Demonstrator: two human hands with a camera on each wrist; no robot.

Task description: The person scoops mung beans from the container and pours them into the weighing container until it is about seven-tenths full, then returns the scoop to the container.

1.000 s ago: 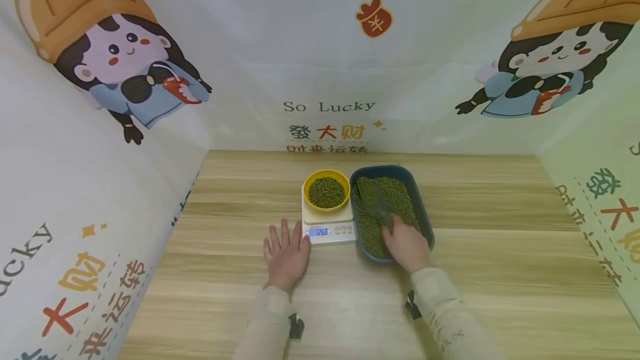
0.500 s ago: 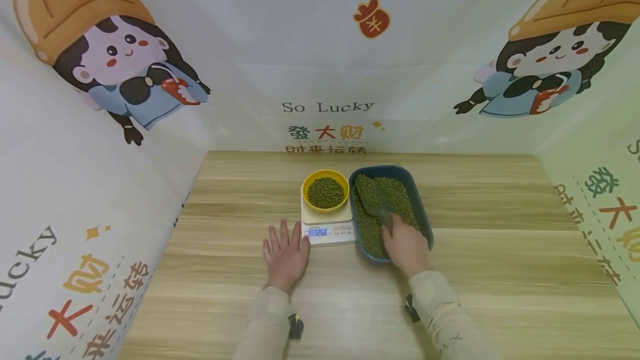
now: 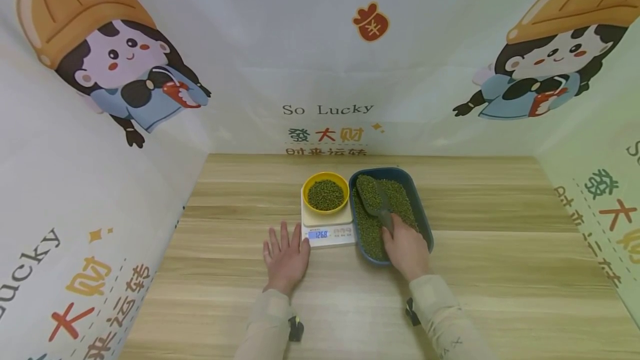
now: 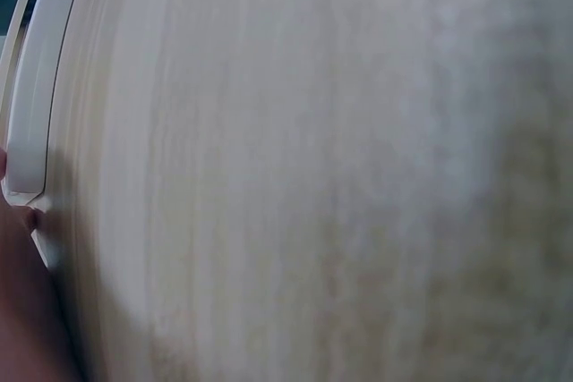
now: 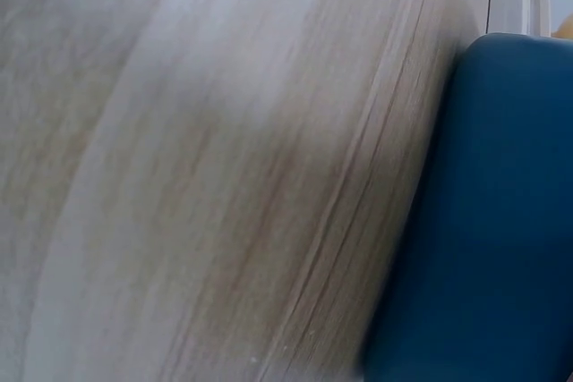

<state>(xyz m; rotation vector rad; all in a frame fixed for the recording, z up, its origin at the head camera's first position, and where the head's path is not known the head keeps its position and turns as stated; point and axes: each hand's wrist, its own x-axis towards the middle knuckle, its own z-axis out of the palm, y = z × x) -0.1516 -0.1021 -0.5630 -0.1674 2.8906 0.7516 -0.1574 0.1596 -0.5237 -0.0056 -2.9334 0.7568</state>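
Observation:
My right hand point(image 3: 406, 246) grips the handle of a dark grey scoop point(image 3: 385, 213) over the blue tub point(image 3: 424, 216). Green beans point(image 3: 371, 242), small and round like mung beans, fill much of that tub, and the scoop's bowl carries a load of them. To the left, a yellow bowl point(image 3: 326, 211) with more of the beans stands on a white kitchen scale point(image 3: 345, 236), whose display appears to read 126.8. My left hand point(image 3: 287, 260) lies flat on the table with fingers spread, its thumb at the scale's front left corner. The right wrist view shows the tub's outer wall point(image 5: 488, 221).
The wood-grain table point(image 3: 480, 226) extends to both sides and toward me. A printed white cloth point(image 3: 240, 82) encloses it at the back and on both sides. The tub stands close against the scale's right side.
The scoop has tilted in my right hand, so its bean-filled bowl now faces up more. My left hand, the yellow bowl and the scale reading stay the same.

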